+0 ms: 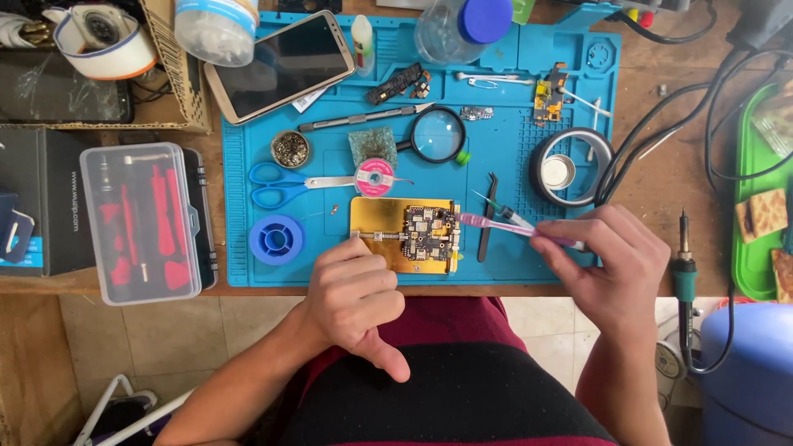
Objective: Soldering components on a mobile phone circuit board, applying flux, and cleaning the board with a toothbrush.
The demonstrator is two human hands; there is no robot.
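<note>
A matt blue rubbery mat (248,256) on worn wood bears a glossy gold metal holder (376,215) and pink plastic toothbrush (496,225).

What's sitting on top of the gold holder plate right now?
A dark circuit board lies clamped on the gold holder plate; the pink toothbrush head rests at its right edge. The left hand covers the plate's lower left corner, so nothing shows there.
</note>
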